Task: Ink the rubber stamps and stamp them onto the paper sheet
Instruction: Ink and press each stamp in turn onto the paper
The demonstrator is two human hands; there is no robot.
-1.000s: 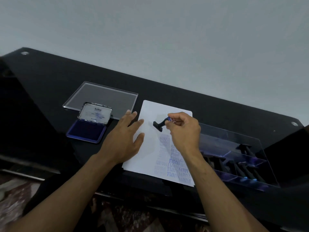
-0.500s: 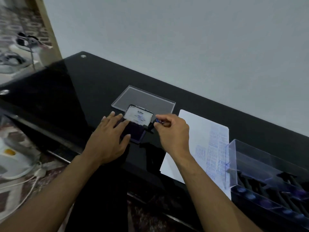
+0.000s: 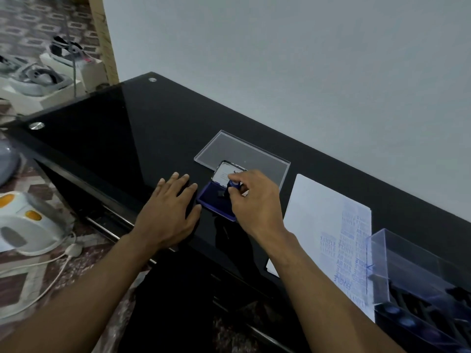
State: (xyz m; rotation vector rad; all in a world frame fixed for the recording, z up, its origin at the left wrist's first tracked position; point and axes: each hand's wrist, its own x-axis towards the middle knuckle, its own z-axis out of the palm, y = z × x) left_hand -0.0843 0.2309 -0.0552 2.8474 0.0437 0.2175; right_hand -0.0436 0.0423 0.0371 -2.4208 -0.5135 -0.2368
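With the right hand [image 3: 254,197] pinched on the rubber stamp [image 3: 230,187] pressed into the ink pad [image 3: 216,202] beneath it, and the left hand [image 3: 169,212] flat beside, the unheld pad could slide, inking the stamp unevenly.

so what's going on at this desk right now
A person is inking a rubber stamp. The right hand pinches the small stamp by its blue-topped handle and presses it down into the open blue ink pad. The left hand lies flat on the black glass table just beside the pad, fingers spread. To the right lies the paper sheet, already carrying rows of blue imprints along its right side. A clear box at the far right holds more stamps.
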